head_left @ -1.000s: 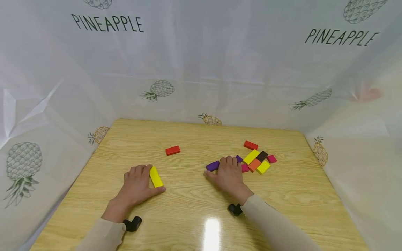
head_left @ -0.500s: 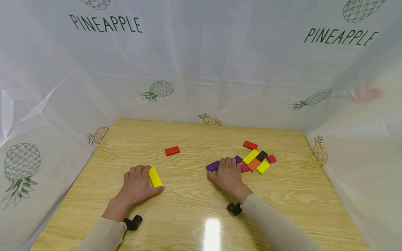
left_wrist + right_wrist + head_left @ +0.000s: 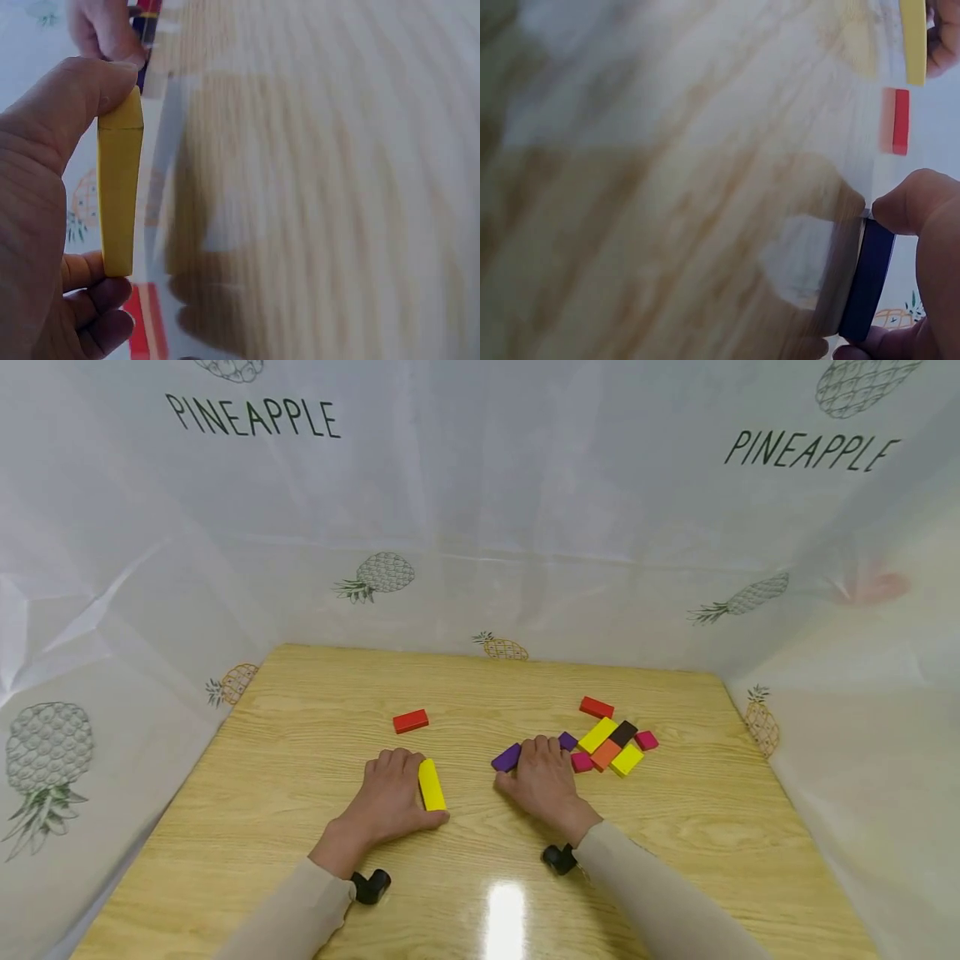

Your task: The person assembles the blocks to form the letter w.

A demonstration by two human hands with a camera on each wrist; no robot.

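The left hand [image 3: 390,797] pinches a yellow block [image 3: 432,787] by its ends, on the near side of a lone red block [image 3: 411,721]. The right hand [image 3: 546,781] grips a purple block [image 3: 506,757] beside a block cluster [image 3: 607,754].

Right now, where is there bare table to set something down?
Bare: the table right of the right sleeve; left of the left hand; and between the left red block and the right red block. A narrower gap separates the yellow block from the purple block. Crowded: the block cluster beside the right hand.
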